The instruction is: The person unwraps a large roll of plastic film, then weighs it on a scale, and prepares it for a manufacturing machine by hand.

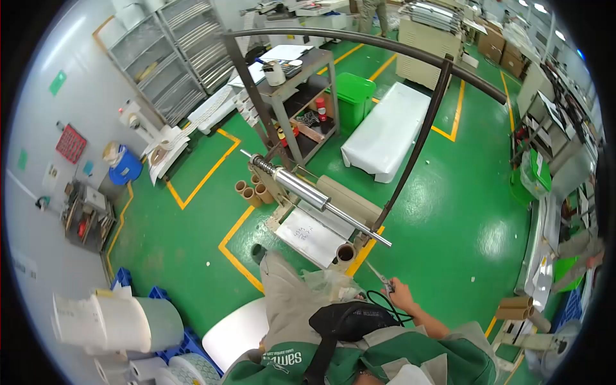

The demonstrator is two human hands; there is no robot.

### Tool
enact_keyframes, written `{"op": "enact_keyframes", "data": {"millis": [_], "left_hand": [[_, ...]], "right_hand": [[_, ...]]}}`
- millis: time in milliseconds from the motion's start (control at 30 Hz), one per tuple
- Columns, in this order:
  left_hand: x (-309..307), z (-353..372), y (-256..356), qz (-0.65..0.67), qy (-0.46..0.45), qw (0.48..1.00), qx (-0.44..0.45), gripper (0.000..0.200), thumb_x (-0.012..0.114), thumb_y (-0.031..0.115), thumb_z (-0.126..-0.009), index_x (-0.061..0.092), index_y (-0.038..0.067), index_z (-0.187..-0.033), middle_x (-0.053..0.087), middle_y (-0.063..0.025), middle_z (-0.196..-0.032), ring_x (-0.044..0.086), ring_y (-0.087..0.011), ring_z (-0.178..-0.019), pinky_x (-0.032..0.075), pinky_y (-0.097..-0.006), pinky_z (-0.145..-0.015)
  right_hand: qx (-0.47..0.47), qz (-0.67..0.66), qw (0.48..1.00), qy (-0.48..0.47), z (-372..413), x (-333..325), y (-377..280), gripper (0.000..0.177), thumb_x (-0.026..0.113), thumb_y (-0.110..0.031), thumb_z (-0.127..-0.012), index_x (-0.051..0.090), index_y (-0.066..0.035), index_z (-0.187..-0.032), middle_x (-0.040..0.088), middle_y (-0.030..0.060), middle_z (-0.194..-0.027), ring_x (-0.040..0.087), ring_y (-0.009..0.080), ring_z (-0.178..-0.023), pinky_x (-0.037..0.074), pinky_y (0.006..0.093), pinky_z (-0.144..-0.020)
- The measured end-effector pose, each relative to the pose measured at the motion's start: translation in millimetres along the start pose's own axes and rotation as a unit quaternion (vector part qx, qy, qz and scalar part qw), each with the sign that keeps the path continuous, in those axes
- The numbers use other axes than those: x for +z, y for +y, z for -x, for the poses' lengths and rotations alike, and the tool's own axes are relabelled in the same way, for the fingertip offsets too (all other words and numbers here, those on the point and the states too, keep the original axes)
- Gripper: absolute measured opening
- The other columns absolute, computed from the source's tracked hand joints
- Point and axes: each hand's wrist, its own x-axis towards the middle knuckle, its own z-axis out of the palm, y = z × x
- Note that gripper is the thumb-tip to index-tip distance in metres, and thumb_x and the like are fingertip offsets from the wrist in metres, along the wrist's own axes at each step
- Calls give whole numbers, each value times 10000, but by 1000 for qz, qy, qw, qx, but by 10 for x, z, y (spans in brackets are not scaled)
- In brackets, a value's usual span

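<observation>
My right hand is closed round the handles of a pair of scissors, whose metal blades point forward and left. A black cable loops beside that hand. My left hand is almost wholly hidden behind my body and a white roll at my left side; its fingers do not show. In front of me stands a machine with a bare metal shaft and a white panel marked with handwriting. A brown cardboard tube stands at the panel's right corner. Clear plastic film lies by my legs.
Several cardboard tubes stand left of the machine. Overhead runs a dark metal frame. Beyond are a metal cart, a green bin and a white-wrapped block. Large white rolls lie at the lower left.
</observation>
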Motion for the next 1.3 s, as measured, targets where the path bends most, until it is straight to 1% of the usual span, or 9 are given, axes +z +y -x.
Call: {"op": "enact_keyframes", "data": {"millis": [233,433,600,667,733,867,933,1033,1300], "left_hand": [[-1274,-1762,864,-63,38,992,107,567,685,328,-626,546,44,-1097,585,-187,-1031,550,-316,-987,437,-374,-847],[-2795,-3700,1634,-99,7,971,216,484,616,298,-730,496,59,-1133,591,-160,-1029,574,-303,-934,453,-382,-808],[-4039,-4437,2496,11,57,968,246,511,616,225,-731,451,10,-1164,557,-211,-1062,550,-319,-961,440,-358,-816],[-4336,-4576,3022,52,54,952,296,520,594,119,-739,399,-2,-1205,493,-231,-1155,511,-313,-1032,413,-375,-862],[-4486,-4988,3486,67,34,942,328,525,574,66,-738,376,-18,-1217,455,-222,-1207,486,-295,-1073,403,-378,-879],[-4594,-5164,4621,-186,49,902,387,658,614,84,-682,313,3,-1261,353,-249,-1274,427,-361,-1120,373,-397,-923],[-4462,-5344,5050,-243,69,871,421,722,633,102,-663,277,19,-1286,293,-248,-1313,390,-381,-1143,360,-410,-937],[-4269,-5659,5514,-340,118,785,505,804,653,131,-645,217,45,-1315,199,-243,-1356,347,-393,-1166,347,-415,-949],[-3921,-5778,6198,-517,-108,717,455,558,663,323,-650,511,39,-1106,583,-180,-1007,550,-326,-960,439,-385,-815]], "right_hand": [[247,-137,938,201,-429,635,-43,314,576,-312,-802,449,-38,-886,573,138,-627,594,247,-551,444,377,-514],[342,-442,687,465,-688,1446,-525,332,520,-372,-849,394,-64,-853,503,66,-571,480,152,-442,351,271,-362],[334,-637,445,533,-1444,1886,-1030,450,509,-412,-842,379,-54,-1082,548,203,-874,556,307,-720,482,380,-601],[271,-601,519,544,-1851,2286,-955,537,551,-478,-792,414,-29,-1052,545,213,-813,547,315,-657,471,410,-550],[305,-663,375,571,-2446,2482,-1144,497,559,-516,-772,448,-49,-903,515,131,-641,513,253,-515,424,360,-420],[333,-579,356,654,-3212,2660,-1545,439,681,-391,-725,454,-55,-895,499,62,-647,474,202,-478,395,338,-414],[285,-619,308,663,-3490,2349,-1968,601,652,-360,-762,428,38,-1153,528,142,-1075,532,227,-894,447,322,-736],[350,-568,309,678,-3747,2003,-2128,587,684,-92,-709,357,43,-1177,516,152,-1046,540,245,-872,454,334,-697],[375,-495,306,722,-3861,2004,-2052,381,674,-39,-640,486,39,-962,574,135,-838,563,227,-699,454,352,-587]]}}
